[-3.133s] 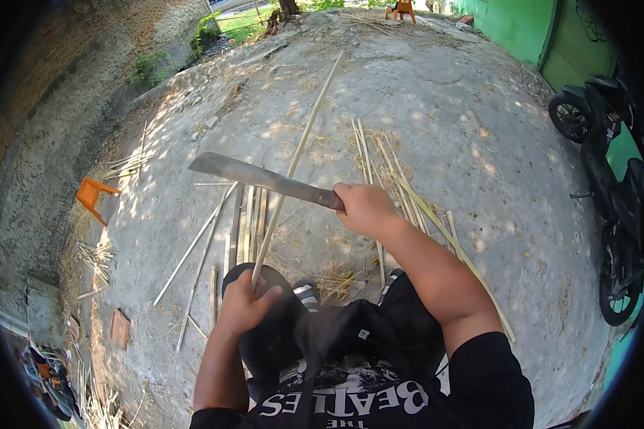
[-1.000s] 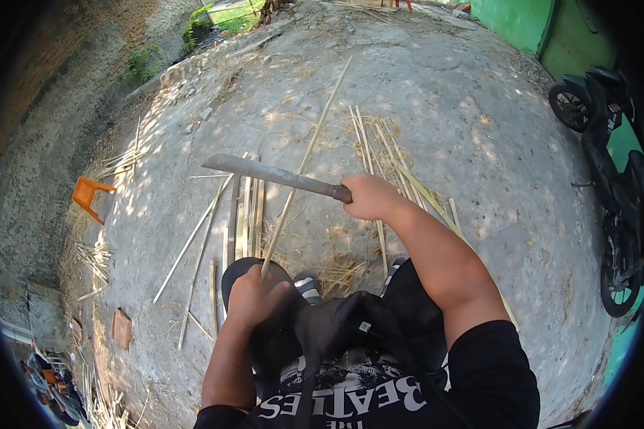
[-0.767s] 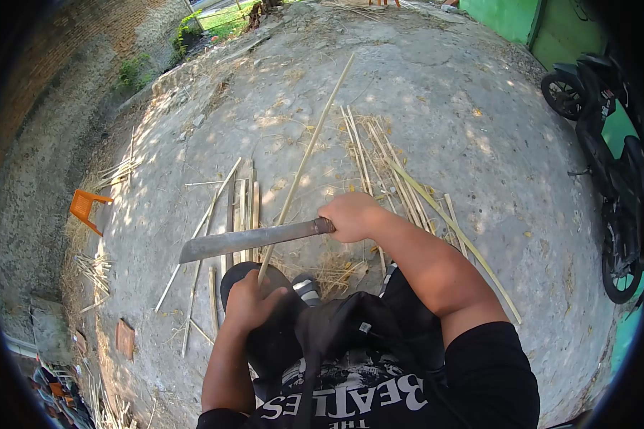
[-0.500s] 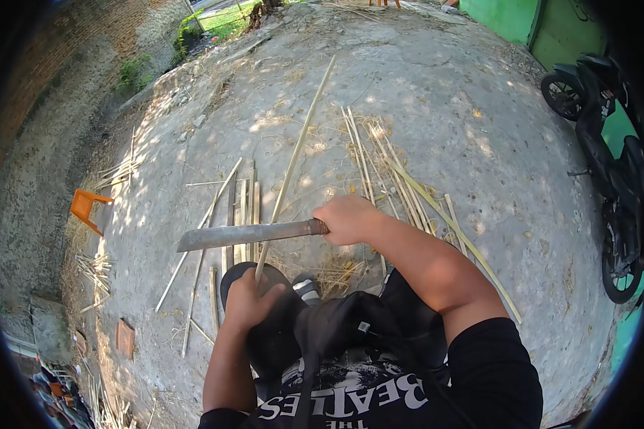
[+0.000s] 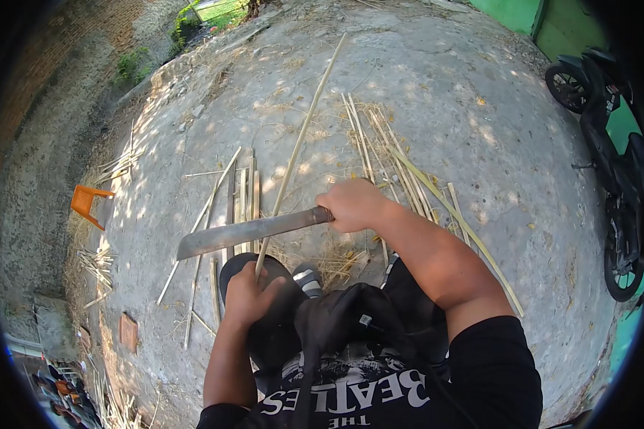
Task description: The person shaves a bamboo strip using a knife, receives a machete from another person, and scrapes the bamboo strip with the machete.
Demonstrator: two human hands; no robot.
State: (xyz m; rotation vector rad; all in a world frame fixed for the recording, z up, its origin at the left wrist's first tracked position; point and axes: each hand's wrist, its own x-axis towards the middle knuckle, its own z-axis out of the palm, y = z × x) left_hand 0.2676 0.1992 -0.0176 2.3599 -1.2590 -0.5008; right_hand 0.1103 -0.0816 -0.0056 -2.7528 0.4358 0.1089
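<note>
In my right hand [image 5: 356,205] is the handle of a machete [image 5: 229,235], its fingers wrapped round it. The broad grey blade points left, with its tip slightly lower than the handle. My left hand [image 5: 247,299], close to my left knee, grips the near end of a long thin bamboo strip [image 5: 306,129]. The strip slants away up and to the right, and the blade crosses over it just beyond my left hand. Whether blade and strip touch, I cannot tell.
Bamboo strips [image 5: 256,196] lie on the concrete ground left of centre. More strips [image 5: 416,196] lie on the right, partly behind my right forearm. An orange plastic stool [image 5: 86,204] stands at the left, and a motorcycle [image 5: 605,154] at the far right.
The machete has tilted, its handle rising and its tip dropping a little. The strip's far end sits higher and further right in the view. Both hands keep their grips.
</note>
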